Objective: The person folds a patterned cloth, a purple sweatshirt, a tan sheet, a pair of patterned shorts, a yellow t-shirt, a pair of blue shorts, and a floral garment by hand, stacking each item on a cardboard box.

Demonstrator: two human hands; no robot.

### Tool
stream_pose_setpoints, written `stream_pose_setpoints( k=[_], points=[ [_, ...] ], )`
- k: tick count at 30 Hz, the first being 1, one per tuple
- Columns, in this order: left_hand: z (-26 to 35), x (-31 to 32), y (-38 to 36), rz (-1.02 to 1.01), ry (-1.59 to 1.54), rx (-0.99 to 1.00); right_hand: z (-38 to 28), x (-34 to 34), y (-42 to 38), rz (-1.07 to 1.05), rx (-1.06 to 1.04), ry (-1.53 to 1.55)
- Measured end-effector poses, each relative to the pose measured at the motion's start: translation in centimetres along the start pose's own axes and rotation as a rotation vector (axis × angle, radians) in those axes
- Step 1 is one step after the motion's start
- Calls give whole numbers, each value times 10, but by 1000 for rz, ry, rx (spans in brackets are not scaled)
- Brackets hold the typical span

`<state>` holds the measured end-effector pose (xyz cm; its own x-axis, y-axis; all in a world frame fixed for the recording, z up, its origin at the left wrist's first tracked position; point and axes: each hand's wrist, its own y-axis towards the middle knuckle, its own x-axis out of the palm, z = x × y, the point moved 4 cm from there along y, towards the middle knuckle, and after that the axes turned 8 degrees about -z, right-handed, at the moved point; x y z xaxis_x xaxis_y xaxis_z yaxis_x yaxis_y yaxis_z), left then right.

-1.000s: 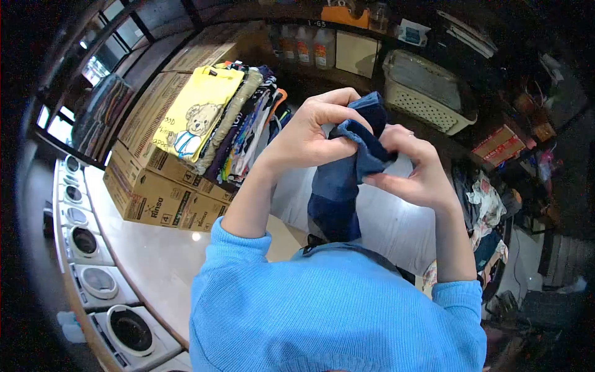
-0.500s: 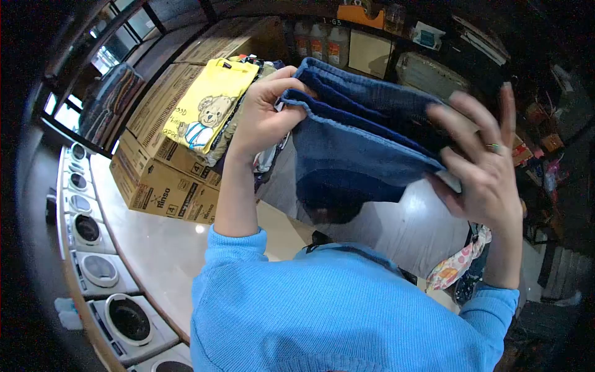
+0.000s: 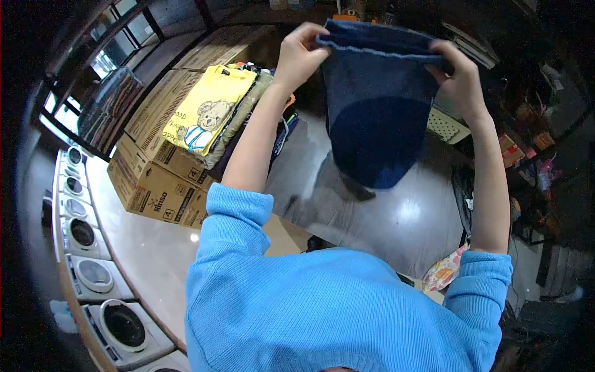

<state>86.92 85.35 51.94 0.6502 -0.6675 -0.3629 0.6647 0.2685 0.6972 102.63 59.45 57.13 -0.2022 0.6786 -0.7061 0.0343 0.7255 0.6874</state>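
A blue denim garment (image 3: 381,80) hangs in front of me over the grey wood-grain table (image 3: 396,223), its upper edge held up and stretched between my hands. My left hand (image 3: 302,54) pinches the left corner of that edge, thumb against fingers. At the opposite corner, my right hand (image 3: 460,75) grips the edge, fingers bent over it. A wide dark patch, rounded at its top, covers the lower part of the denim. Left of the garment, a pile of folded clothes is topped by a yellow T-shirt (image 3: 207,105) with a bear print.
Cardboard boxes (image 3: 162,197) marked Rinso stand left of the table. Front-loading washing machines (image 3: 93,274) line the far left. A cream perforated basket (image 3: 447,128) sits behind the garment. Floral cloth (image 3: 443,270) lies at the table's right edge, near cluttered dark shelves.
Both hands have moved up and away from me with the garment, which now hangs lower and flatter. My right hand, blurred with fingers spread before, has closed on the right corner.
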Motion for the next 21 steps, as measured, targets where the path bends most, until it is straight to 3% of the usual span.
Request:
stream_pose_setpoints(
  k=[1, 2, 4, 8, 9, 11, 14, 16, 18, 21],
  points=[
    [8, -1, 3, 24, -167, 26, -15, -8, 5, 125, -63, 5],
    [17, -4, 1, -10, -193, -26, -18, -18, 1, 63, 92, 37],
    [38, -7, -13, -63, -216, -20, -25, -23, -11, 116, -11, 33],
    [41, 8, -94, -440, -168, -302, -37, -7, -82, -136, 54, 52],
    [40, 17, -121, -604, -52, -322, -40, 11, -109, -216, 83, 105],
    [25, 45, -190, -682, -106, -475, -50, 51, -169, -432, 97, 106],
    [-6, 95, -299, -877, -25, -571, -67, 121, -270, -906, 203, 301],
    [-5, 115, -333, -936, 54, -705, -80, 142, -307, -1244, 320, 412],
    [-15, 134, -348, -727, 3, -779, -71, 169, -332, -1089, 284, 343],
    [-35, 169, -347, -532, 309, -646, -58, 193, -337, -813, 284, 198]
  ],
)
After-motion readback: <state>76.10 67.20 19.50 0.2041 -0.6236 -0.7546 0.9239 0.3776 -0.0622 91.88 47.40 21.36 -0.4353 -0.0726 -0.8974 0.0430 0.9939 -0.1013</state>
